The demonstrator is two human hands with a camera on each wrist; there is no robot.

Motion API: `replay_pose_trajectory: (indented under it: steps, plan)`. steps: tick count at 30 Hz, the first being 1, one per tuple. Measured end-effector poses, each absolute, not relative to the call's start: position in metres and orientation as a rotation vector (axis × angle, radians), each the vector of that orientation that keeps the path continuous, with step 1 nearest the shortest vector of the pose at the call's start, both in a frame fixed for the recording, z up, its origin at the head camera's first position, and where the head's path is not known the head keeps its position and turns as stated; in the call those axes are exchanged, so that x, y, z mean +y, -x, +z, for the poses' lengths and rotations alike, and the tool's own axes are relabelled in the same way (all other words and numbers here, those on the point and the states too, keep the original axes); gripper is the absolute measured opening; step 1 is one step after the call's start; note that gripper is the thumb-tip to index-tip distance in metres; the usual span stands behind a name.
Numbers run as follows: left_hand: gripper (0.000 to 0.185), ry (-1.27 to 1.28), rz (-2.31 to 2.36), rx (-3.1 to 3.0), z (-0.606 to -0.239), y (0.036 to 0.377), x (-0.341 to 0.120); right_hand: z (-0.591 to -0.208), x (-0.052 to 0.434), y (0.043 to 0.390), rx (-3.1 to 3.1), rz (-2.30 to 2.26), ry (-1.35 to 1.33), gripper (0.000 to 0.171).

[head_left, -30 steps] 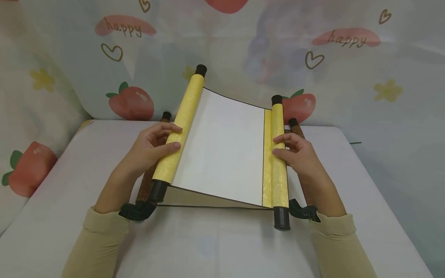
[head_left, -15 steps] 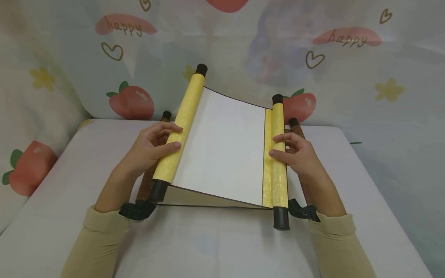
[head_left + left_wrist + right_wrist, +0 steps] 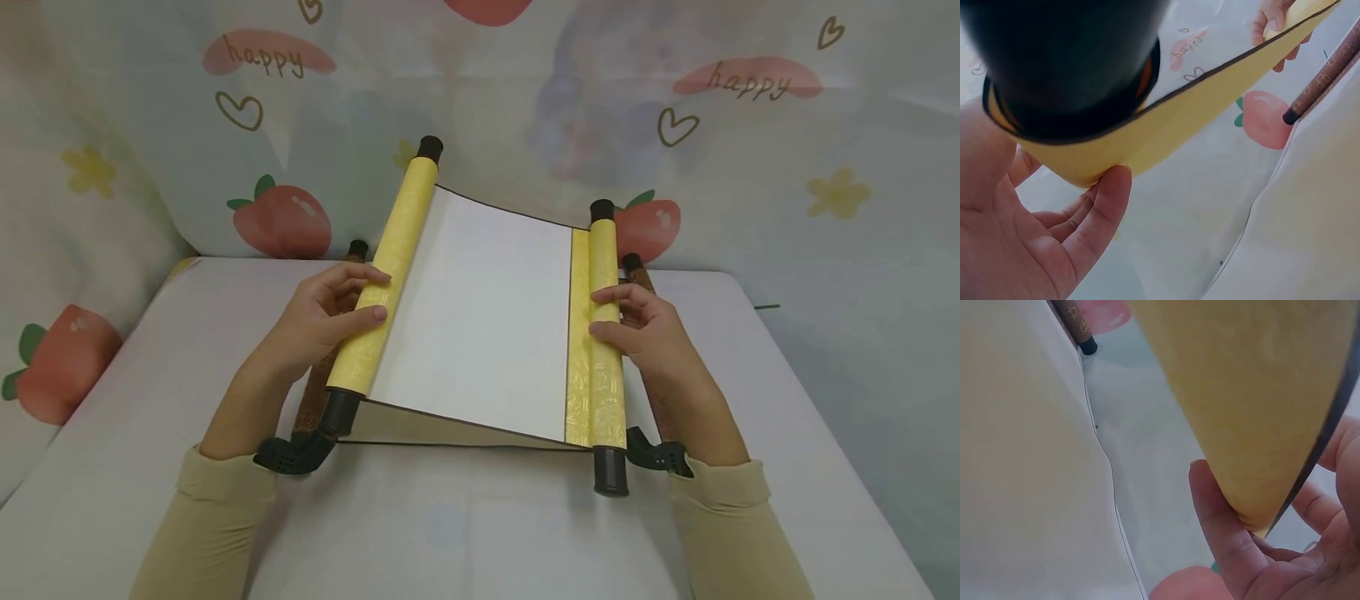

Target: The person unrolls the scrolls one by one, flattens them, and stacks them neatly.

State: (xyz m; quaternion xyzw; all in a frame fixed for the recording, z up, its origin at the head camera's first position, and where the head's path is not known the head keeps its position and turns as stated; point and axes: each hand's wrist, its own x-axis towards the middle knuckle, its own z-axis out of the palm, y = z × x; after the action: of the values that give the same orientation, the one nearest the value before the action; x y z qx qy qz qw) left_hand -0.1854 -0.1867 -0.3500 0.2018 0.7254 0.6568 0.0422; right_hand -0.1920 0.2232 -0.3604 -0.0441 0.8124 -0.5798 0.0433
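Observation:
A yellow scroll with a blank white sheet [image 3: 487, 325] is held partly unrolled above the white table [image 3: 480, 525]. My left hand [image 3: 378, 294] grips the thick left roll [image 3: 390, 258], thumb under and fingers over. My right hand [image 3: 600, 310] grips the thinner right roll [image 3: 606, 392] the same way. Both rolls end in black caps. In the left wrist view a black cap [image 3: 1072, 56] fills the top, with the left hand's fingers [image 3: 1097, 212] curled under the yellow backing [image 3: 1166, 131]. In the right wrist view the fingers [image 3: 1222, 531] cup the yellow roll [image 3: 1260, 394].
Two brown patterned scrolls lie on the table under the held one, one on the left [image 3: 311, 400] and one on the right [image 3: 633, 271]. A cloth backdrop [image 3: 281, 221] printed with strawberries and hearts hangs close behind and to the left.
The right roll has shifted slightly to the right and a little more yellow border shows beside it. The left hand and its roll have hardly moved.

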Motion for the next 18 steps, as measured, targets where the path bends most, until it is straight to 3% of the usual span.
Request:
replay_pose_trajectory:
  steps: [18]
  plan:
    - [0.03,-0.56,1.851,2.288,-0.3561,0.186,-0.191,-0.3557,0.2295,0.1869,2.493,-1.815,0.248,0.036]
